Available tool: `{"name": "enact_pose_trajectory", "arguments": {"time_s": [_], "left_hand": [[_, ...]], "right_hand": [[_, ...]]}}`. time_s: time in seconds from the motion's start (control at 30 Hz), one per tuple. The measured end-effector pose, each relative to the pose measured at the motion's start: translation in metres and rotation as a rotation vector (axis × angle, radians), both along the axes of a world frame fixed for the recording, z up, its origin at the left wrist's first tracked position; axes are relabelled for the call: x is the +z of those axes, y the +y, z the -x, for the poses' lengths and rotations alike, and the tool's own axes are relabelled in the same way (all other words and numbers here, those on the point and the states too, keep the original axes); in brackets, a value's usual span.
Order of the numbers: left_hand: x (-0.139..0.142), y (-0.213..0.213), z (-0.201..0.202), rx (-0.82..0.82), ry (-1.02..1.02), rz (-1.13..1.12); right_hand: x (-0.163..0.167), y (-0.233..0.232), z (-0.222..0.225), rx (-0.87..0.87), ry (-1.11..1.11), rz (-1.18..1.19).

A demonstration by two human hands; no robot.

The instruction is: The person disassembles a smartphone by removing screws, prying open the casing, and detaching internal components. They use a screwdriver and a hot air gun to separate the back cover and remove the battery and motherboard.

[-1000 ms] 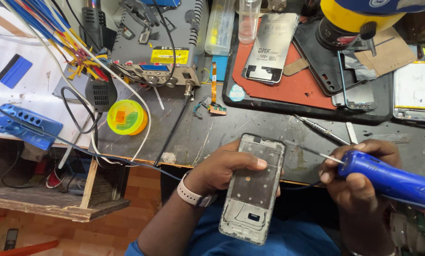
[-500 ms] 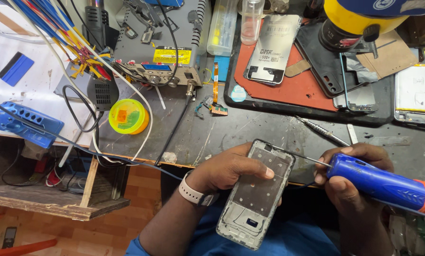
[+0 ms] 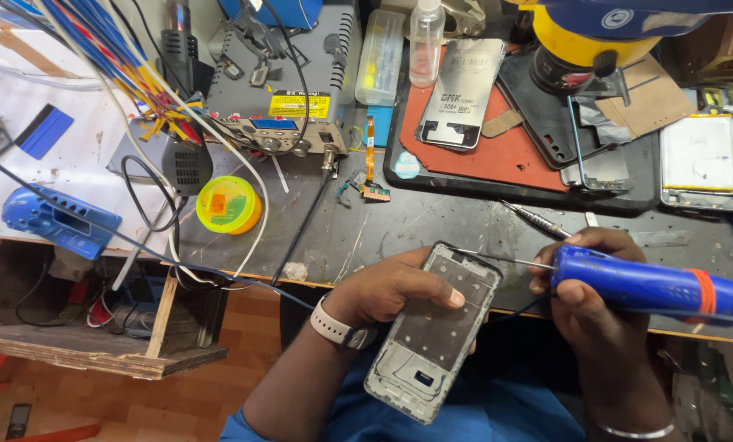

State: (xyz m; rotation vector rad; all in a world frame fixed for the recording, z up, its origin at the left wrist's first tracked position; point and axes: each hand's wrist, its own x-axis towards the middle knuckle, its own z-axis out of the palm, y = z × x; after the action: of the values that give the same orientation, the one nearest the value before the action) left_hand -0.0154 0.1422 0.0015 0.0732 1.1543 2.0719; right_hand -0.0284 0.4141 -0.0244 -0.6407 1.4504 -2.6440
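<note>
At near centre, left hand [image 3: 391, 290] grips the phone frame [image 3: 432, 331]; right hand [image 3: 583, 282] (fingers closed around blue soldering iron [image 3: 653, 286]) has brought its tip onto the frame's far edge.

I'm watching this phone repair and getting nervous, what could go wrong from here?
The thin tip of the blue powered tool in the right hand sits at the top corner of the phone frame; a slip could scratch it or jab the left hand lying across it. The frame also hangs past the bench edge, gripped by that hand alone, so it could drop.
</note>
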Motion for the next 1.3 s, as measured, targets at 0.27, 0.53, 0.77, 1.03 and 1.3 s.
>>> {"name": "enact_pose_trajectory", "arguments": {"time_s": [0.27,0.53,0.77,1.03,1.3], "left_hand": [[-0.002,-0.003,-0.012,-0.019,-0.014,-0.116],[-0.012,-0.001,-0.018,0.047,0.008,-0.082],[-0.014,-0.004,-0.024,-0.015,0.029,-0.146],[-0.014,-0.006,-0.027,0.03,0.029,-0.118],[-0.001,-0.002,-0.029,-0.062,0.04,-0.293]], "right_hand": [[0.004,-0.002,-0.008,0.012,0.009,-0.007],[0.006,-0.005,-0.017,0.001,0.011,-0.008],[0.01,-0.009,-0.023,-0.012,-0.033,-0.037],[0.012,-0.017,-0.024,-0.003,0.01,-0.045],[0.018,-0.022,-0.022,-0.004,0.029,-0.084]]}}
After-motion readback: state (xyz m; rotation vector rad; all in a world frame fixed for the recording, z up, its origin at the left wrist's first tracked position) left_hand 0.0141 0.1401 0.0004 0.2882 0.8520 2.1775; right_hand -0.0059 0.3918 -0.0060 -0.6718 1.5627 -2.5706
